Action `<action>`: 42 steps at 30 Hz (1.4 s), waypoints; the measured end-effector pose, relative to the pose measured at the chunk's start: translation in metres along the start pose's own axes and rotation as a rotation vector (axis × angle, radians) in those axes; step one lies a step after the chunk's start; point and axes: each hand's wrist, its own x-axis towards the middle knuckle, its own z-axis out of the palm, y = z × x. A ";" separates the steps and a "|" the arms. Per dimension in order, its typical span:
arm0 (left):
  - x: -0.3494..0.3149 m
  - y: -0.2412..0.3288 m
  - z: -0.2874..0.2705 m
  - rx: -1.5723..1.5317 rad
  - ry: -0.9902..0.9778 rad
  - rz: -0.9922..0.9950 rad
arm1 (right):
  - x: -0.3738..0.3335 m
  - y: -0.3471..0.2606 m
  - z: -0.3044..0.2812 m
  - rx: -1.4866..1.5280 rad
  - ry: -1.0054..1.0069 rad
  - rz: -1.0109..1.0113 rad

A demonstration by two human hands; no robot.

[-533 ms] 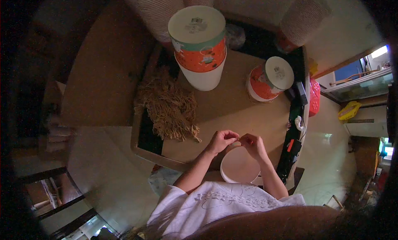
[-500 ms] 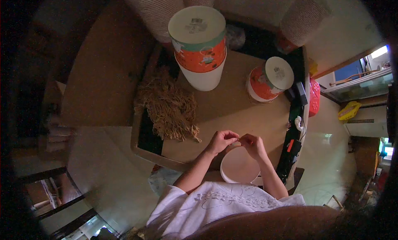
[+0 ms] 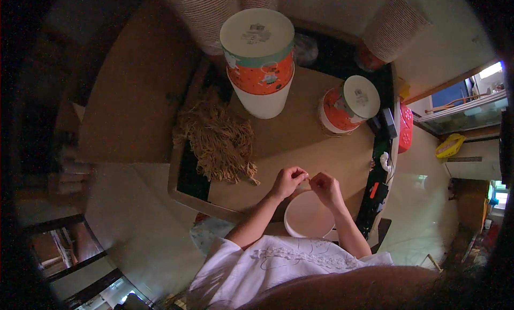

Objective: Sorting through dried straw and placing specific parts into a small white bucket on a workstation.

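Note:
My left hand [image 3: 289, 182] and my right hand [image 3: 326, 189] meet with pinched fingertips above the far rim of a white paper bucket [image 3: 310, 214]. Whatever lies between the fingertips is thin and too small to make out. The bucket sits close against my body at the table's near edge. Left of my hands lies a tangled heap of brown strings [image 3: 222, 141] on the cardboard-coloured board [image 3: 300, 133].
Upside-down orange, green and white paper buckets [image 3: 261, 74] stand stacked at the back. A shorter bucket [image 3: 337, 111] stands back right. Ribbed stacks [image 3: 396, 29] rise behind. A black and orange tool [image 3: 378, 191] and a red plastic item [image 3: 406, 129] are at the right edge.
My fingertips have drawn slightly apart, still pinched above the bucket's far rim. The view has shifted very slightly; the buckets and the string heap stay in place.

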 end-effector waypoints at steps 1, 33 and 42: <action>0.000 0.002 0.000 0.000 -0.001 -0.014 | 0.000 0.001 0.000 -0.005 0.008 -0.049; 0.013 0.001 0.014 0.271 -0.001 0.291 | -0.113 -0.181 -0.029 0.288 -0.627 -0.752; 0.008 -0.017 0.009 0.238 -0.019 0.212 | -0.042 -0.179 -0.142 0.674 -0.663 -0.830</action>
